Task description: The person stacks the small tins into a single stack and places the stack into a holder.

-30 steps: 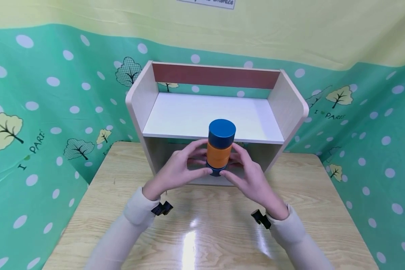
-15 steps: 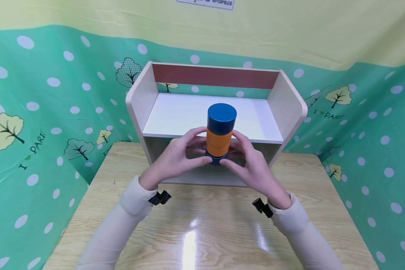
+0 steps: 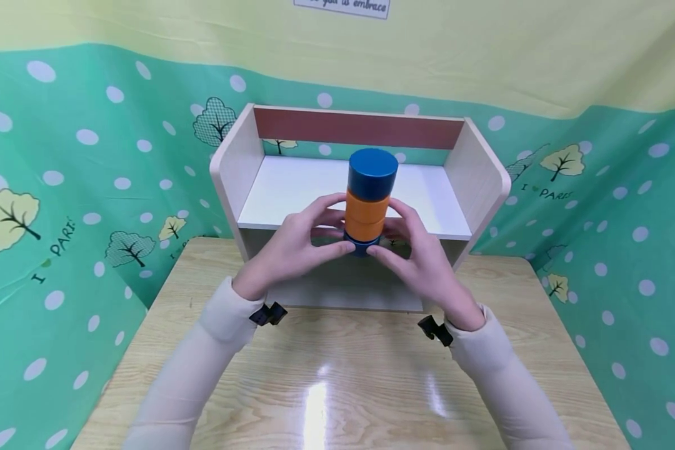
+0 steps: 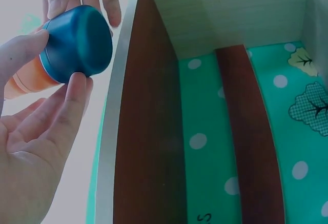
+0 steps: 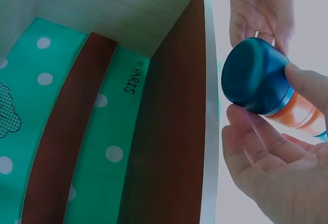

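A cylindrical container (image 3: 367,215), orange in the middle with a dark blue top and base, stands upright in the air between two hands. From the left side the left hand (image 3: 298,247) grips it, thumb on the blue base. Opposite, the right hand (image 3: 419,256) grips it the same way. Both wrist views show the blue base (image 4: 77,44) of the container from below, with thumb and fingertips on it. Behind the container is a two-level shelf unit (image 3: 292,187); the container's top overlaps the white upper board in the head view.
The shelf unit has pale side panels (image 3: 478,181) and a reddish-brown back rail (image 3: 360,127). It stands on a wood-grain table (image 3: 371,375). A green dotted cloth (image 3: 90,162) with printed trees hangs behind and at both sides.
Both hands have raised the container, from in front of the lower compartment to the level of the upper board. Their grip looks the same.
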A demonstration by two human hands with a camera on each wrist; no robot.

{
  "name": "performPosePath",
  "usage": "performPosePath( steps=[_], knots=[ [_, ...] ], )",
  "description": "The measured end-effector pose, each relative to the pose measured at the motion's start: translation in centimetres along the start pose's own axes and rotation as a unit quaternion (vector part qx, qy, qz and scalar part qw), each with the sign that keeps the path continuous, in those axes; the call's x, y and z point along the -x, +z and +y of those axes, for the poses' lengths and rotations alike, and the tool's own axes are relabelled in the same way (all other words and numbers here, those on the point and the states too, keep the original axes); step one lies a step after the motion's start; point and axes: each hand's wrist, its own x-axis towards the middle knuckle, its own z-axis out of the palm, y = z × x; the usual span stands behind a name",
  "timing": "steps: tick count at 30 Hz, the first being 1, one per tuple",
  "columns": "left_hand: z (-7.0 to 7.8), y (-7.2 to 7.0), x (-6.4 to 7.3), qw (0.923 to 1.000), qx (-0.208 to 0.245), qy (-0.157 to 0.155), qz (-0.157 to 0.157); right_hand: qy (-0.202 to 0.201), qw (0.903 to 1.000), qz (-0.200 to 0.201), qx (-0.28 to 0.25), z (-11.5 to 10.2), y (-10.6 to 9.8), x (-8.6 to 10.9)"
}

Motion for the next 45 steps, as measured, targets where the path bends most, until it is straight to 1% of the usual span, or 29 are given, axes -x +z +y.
performPosePath(
  steps=[4, 9, 19, 28, 32, 36, 39, 45],
  knots=[
    [-0.1, -0.2, -0.6, 0.9999, -0.010, -0.011, 0.000, 0.013, 0.9999, -0.002, -0.005, 0.3, -0.2, -0.5],
    [-0.3, -0.5, -1.1, 0.9998, -0.008, -0.019, 0.003, 0.025, 0.9996, -0.006, -0.015, 0.5, -0.3, -1.0],
    [-0.7, -0.6, -1.8, 0.9992, 0.013, -0.038, 0.005, 0.027, 0.9996, -0.010, -0.006, 1.0, -0.3, -1.8],
    [-0.8, -0.7, -2.4, 0.9979, 0.003, -0.065, 0.003, 0.039, 0.9992, -0.010, -0.007, 1.6, -0.2, -2.3],
    [-1.1, -0.7, -2.5, 0.9979, 0.010, -0.063, 0.006, 0.047, 0.9988, -0.011, -0.006, 1.7, -0.2, -2.6],
    [-1.3, -0.7, -2.6, 0.9983, 0.019, -0.054, 0.013, 0.056, 0.9984, -0.006, 0.001, 2.0, -0.1, -2.8],
    [-1.5, -0.6, -2.6, 0.9983, 0.022, -0.050, 0.020, 0.060, 0.9982, 0.003, 0.002, 2.1, -0.1, -3.0],
    [-1.8, -0.5, -2.9, 0.9976, 0.019, -0.053, 0.039, 0.066, 0.9974, 0.028, -0.010, 2.2, 0.0, -3.2]
  ],
)
